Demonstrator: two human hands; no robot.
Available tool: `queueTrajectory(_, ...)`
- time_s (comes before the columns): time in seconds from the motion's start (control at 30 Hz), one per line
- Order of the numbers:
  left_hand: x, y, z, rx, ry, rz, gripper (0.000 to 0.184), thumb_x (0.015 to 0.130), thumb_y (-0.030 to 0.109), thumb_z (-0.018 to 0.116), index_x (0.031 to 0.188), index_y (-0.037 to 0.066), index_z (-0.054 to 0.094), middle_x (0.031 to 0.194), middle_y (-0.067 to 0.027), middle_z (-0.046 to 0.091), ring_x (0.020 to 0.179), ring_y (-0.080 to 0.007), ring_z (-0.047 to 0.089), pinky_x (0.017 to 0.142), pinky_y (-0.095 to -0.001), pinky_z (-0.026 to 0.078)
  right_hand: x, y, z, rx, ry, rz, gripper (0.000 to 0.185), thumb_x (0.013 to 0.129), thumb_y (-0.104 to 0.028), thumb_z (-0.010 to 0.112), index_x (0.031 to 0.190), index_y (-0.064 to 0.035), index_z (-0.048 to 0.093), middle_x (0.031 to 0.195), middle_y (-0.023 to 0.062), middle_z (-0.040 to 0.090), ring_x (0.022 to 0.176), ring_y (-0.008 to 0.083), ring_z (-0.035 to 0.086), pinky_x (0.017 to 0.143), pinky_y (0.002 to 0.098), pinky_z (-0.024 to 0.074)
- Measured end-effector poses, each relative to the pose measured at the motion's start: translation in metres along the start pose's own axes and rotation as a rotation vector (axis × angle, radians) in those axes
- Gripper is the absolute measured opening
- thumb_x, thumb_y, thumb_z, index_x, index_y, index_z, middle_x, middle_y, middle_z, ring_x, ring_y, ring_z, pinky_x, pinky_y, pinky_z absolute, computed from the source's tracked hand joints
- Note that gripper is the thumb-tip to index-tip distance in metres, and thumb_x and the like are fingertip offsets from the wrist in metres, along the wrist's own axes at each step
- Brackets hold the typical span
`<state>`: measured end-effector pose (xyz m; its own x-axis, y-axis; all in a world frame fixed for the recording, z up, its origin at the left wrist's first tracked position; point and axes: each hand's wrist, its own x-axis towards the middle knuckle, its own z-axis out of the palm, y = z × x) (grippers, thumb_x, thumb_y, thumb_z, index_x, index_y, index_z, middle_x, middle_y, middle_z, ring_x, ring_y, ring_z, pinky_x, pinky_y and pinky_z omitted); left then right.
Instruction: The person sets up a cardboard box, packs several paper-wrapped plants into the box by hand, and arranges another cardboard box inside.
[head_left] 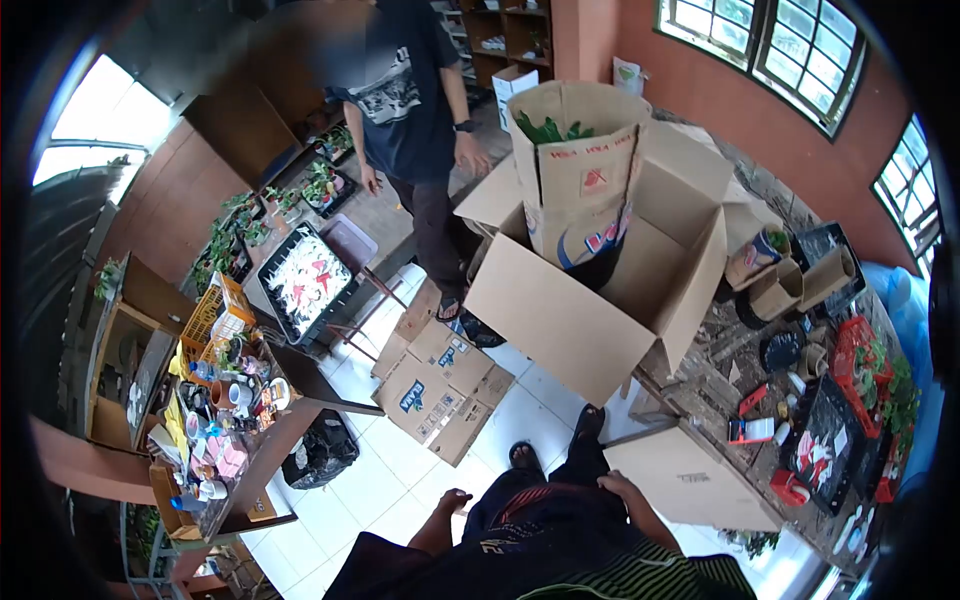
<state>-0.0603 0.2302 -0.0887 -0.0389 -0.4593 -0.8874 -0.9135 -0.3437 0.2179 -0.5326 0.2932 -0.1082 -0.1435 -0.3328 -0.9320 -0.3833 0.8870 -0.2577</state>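
My left hand [455, 500] hangs beside my left thigh, its fingers curled; whether anything is in them is too small to tell. Near my right hip, my right hand [616, 484] is held low, next to a flat cardboard sheet [690, 477] that leans under the table edge. Ahead of me a large open cardboard box [560, 318] rests on the worktable [700, 350]. Inside it stands a tall cardboard wrap [578, 190] with green leaves [550, 130] showing at its top. Neither hand touches the box.
Another person [415, 120] stands beyond the box, hands lowered. Flattened cardboard [440, 388] lies on the tiled floor. A cluttered table [262, 440] and a black bag [322, 448] are at left. Cardboard-wrapped pots [775, 290] and a red crate [855, 360] sit at right.
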Motion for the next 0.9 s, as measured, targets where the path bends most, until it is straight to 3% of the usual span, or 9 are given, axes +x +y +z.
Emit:
queueTrajectory(0.07,-0.038,0.005,0.000,-0.626,0.069,-0.222,0.048,0.082,0.045,0.068,0.118,0.014,0.059,0.105,-0.0099,0.066,0.082,-0.0243,0.068,0.080,-0.0481,0.049,-0.035,-0.008,0.002,-0.097,0.203,-0.105,0.065,0.076,-0.040,0.059,0.125,0.0028,0.052,0.123,0.0255,0.056,0.116,0.0344,0.055,0.096,0.0409,0.0437)
queueTrajectory(0.2,-0.053,0.010,0.002,-0.688,0.144,-0.182,0.036,0.084,0.037,0.068,0.113,0.017,0.059,0.090,-0.0040,0.064,0.068,-0.0174,0.064,0.059,-0.0400,0.045,-0.059,-0.020,-0.011,-0.164,0.125,-0.140,0.060,0.083,-0.043,0.049,0.124,0.0000,0.055,0.129,0.0230,0.053,0.121,0.0362,0.050,0.102,0.0426,0.0394)
queueTrajectory(0.27,-0.043,0.011,0.006,-0.669,0.112,-0.138,0.039,0.083,0.037,0.069,0.113,0.014,0.060,0.088,-0.0048,0.065,0.064,-0.0174,0.061,0.062,-0.0358,0.048,-0.071,-0.021,-0.017,-0.199,0.185,-0.280,0.050,0.081,-0.044,0.056,0.105,-0.0006,0.065,0.108,0.0236,0.063,0.099,0.0345,0.063,0.087,0.0443,0.0479)
queueTrajectory(0.33,-0.007,0.004,0.010,-0.640,0.091,0.039,0.039,0.083,0.034,0.069,0.112,0.010,0.061,0.089,-0.0079,0.066,0.071,-0.0183,0.062,0.068,-0.0371,0.050,-0.120,-0.044,-0.024,0.027,0.182,-0.072,0.047,0.081,-0.048,0.060,0.099,-0.0053,0.067,0.098,0.0189,0.067,0.093,0.0313,0.064,0.081,0.0415,0.0505)
queueTrajectory(0.4,-0.017,0.044,-0.013,-0.572,0.223,0.161,0.037,0.085,0.030,0.068,0.111,0.004,0.062,0.090,-0.0114,0.066,0.078,-0.0190,0.064,0.070,-0.0362,0.052,-0.102,-0.023,-0.016,0.019,0.227,-0.162,0.048,0.082,-0.051,0.058,0.099,-0.0061,0.067,0.099,0.0172,0.067,0.093,0.0319,0.064,0.082,0.0411,0.0503)
queueTrajectory(0.47,0.000,0.072,-0.032,-0.572,0.551,0.602,0.031,0.088,0.021,0.064,0.111,0.001,0.061,0.091,-0.0127,0.066,0.084,-0.0196,0.064,0.070,-0.0332,0.052,-0.105,-0.018,-0.014,0.023,0.236,-0.157,0.049,0.082,-0.051,0.057,0.101,-0.0067,0.066,0.100,0.0169,0.067,0.094,0.0319,0.064,0.083,0.0408,0.0498)
queueTrajectory(0.67,-0.134,0.293,-0.188,-0.664,0.900,1.117,0.020,0.089,0.010,0.063,0.106,-0.001,0.060,0.091,-0.0070,0.062,0.080,-0.0131,0.057,0.073,-0.0263,0.047,-0.081,0.005,-0.002,0.070,0.249,-0.122,0.059,0.081,-0.052,0.058,0.114,-0.0031,0.063,0.112,0.0184,0.064,0.105,0.0324,0.061,0.091,0.0380,0.0473)
queueTrajectory(0.8,-0.172,0.406,-0.268,-0.712,0.902,1.314,0.067,0.080,0.015,0.074,0.134,0.001,0.037,0.126,-0.0152,0.051,0.114,-0.0224,0.051,0.095,-0.0354,0.040,-0.071,0.009,-0.008,0.174,0.235,-0.142,0.059,0.080,-0.051,0.061,0.114,-0.0025,0.062,0.111,0.0199,0.064,0.104,0.0329,0.062,0.090,0.0381,0.0481)
queueTrajectory(0.9,-0.158,0.462,-0.303,-0.724,0.877,1.217,0.090,0.074,0.022,0.080,0.142,0.002,0.024,0.140,-0.0192,0.037,0.129,-0.0289,0.039,0.103,-0.0397,0.033,-0.073,0.003,-0.019,0.294,0.189,-0.095,0.055,0.080,-0.049,0.062,0.110,-0.0035,0.064,0.105,0.0191,0.066,0.100,0.0327,0.063,0.087,0.0391,0.0488)
